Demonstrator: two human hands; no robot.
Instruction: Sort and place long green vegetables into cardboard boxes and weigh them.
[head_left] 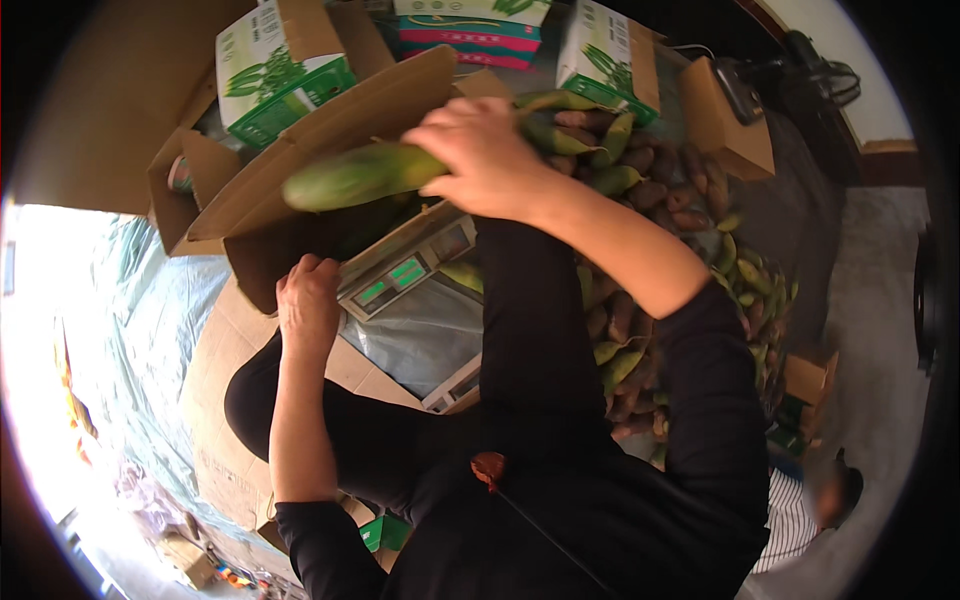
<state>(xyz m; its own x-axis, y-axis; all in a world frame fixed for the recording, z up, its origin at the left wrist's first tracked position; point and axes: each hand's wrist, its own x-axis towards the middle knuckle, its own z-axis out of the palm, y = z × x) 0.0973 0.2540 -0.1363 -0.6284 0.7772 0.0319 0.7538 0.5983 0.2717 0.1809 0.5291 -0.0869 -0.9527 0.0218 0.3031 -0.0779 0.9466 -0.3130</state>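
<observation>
A long, thick green vegetable [365, 175], blurred by motion, is held in my right hand [485, 155] over an open cardboard box [330, 115]. My right fingers are wrapped round its right end. The box has its flaps raised, and its dark inside holds more green shapes, hard to make out. My left hand [310, 300] has its fingers bent over the box's near left edge. Beside that hand is a digital scale [405, 270] with lit green displays, close against the box. I cannot tell whether the box rests on it.
A large pile of pointed green and reddish-brown vegetables [690, 200] lies right of my leg. Printed green-and-white cartons [285, 80] stand along the back. Flattened cardboard [225, 430] and pale plastic sheeting [150, 330] cover the left side. Another person in a striped shirt [790, 520] is at lower right.
</observation>
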